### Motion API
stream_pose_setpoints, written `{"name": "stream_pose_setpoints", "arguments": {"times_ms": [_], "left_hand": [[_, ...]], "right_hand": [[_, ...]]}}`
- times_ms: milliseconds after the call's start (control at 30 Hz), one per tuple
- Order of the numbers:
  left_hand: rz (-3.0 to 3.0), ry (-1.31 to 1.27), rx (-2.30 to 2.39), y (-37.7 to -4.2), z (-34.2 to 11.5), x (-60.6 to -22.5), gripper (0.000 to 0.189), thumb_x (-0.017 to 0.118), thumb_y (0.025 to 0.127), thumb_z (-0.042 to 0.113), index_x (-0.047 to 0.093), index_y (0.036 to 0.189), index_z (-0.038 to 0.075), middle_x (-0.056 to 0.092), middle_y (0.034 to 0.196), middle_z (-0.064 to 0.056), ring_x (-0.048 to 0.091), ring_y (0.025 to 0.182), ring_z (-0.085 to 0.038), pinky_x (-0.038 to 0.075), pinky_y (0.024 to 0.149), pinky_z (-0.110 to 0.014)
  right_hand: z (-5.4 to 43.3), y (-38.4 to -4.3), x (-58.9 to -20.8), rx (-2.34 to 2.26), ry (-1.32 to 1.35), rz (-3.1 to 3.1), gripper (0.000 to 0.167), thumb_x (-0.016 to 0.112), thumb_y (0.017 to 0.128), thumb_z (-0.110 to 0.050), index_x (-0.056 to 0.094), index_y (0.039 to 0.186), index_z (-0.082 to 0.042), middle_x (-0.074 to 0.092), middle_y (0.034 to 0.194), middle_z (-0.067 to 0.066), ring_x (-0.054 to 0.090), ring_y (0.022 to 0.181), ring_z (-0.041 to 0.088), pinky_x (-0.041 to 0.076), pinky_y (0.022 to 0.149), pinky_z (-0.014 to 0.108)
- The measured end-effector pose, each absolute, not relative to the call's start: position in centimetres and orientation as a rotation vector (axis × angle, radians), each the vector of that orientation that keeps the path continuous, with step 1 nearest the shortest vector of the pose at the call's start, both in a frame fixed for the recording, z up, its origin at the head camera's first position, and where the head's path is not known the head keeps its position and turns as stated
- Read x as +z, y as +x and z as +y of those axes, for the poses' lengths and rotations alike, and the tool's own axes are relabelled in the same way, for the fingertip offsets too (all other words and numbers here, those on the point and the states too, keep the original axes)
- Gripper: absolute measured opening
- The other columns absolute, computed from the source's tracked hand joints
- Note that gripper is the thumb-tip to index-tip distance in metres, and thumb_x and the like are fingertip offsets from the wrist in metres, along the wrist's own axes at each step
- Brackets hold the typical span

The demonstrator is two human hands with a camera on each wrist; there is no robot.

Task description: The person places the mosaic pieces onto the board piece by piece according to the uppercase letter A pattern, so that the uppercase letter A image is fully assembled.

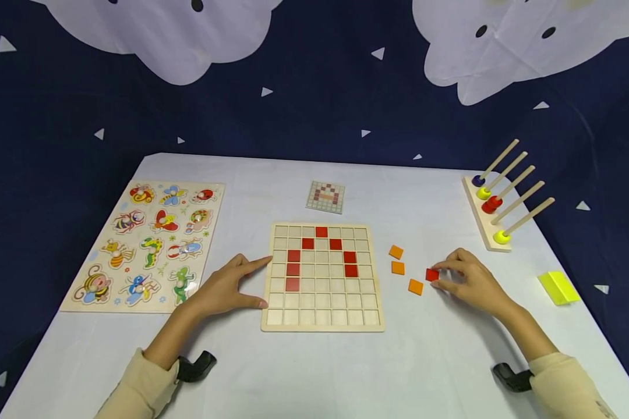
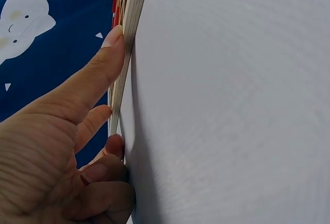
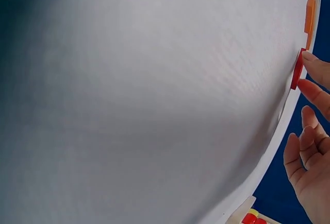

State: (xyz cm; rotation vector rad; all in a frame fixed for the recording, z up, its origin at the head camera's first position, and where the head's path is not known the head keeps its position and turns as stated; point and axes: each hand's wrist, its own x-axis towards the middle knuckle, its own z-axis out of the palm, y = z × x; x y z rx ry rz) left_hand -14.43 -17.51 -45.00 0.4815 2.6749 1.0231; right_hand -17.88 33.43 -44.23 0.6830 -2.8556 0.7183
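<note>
A wooden grid board point(image 1: 322, 327) lies flat at mid-table, with several red square tiles in an arch in its cells. My left hand point(image 1: 229, 285) touches the board's left edge with thumb and forefinger spread apart; the left wrist view shows the thumb against the board's side point(image 2: 129, 33). To the right of the board, my right hand point(image 1: 472, 279) pinches a loose red tile point(image 1: 432, 274) between thumb and forefinger. That red tile point(image 3: 297, 70) seems to rest on the table in the right wrist view. Orange tiles point(image 1: 397, 267) lie between it and the board.
A small pattern card point(image 1: 325, 196) lies behind the board. At left is an insect puzzle board point(image 1: 159, 233). On the right stand a peg stand point(image 1: 486, 224) with coloured rings and a yellow block point(image 1: 558, 288). A dark cloth backdrop point(image 1: 314, 116) hangs behind the table.
</note>
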Motion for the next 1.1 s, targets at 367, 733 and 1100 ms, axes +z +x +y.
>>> {"name": "stream_pose_setpoints", "arguments": {"times_ms": [367,733,1100], "left_hand": [[2.677,0.489,1.015,-14.4,-17.5,-44.9,0.093,0.089,0.070,0.040,0.046,0.150,0.021,0.038,0.090,-0.002,0.028,0.070,-0.013,0.027,0.060,-0.026],[2.686,0.500,1.037,-14.3,-17.5,-44.9,0.092,0.088,0.071,0.041,0.047,0.149,0.018,0.039,0.090,-0.002,0.028,0.069,-0.013,0.027,0.059,-0.026],[2.672,0.476,1.036,-14.3,-17.5,-44.6,0.091,0.089,0.070,0.040,0.047,0.149,0.020,0.039,0.090,-0.003,0.028,0.070,-0.014,0.027,0.060,-0.027]], "right_hand": [[33.3,-17.7,-44.4,0.729,0.657,-2.876,0.021,0.087,0.071,-0.005,0.075,0.088,-0.004,0.056,0.088,0.000,0.049,0.079,0.013,0.042,0.068,0.025],[31.0,-17.7,-43.3,0.763,0.785,-2.826,0.024,0.087,0.069,-0.005,0.074,0.089,-0.008,0.057,0.092,0.000,0.052,0.084,0.015,0.041,0.073,0.022],[26.6,-18.3,-42.8,0.848,0.944,-2.822,0.023,0.086,0.071,-0.007,0.074,0.090,-0.009,0.055,0.094,-0.001,0.052,0.087,0.016,0.045,0.073,0.027]]}}
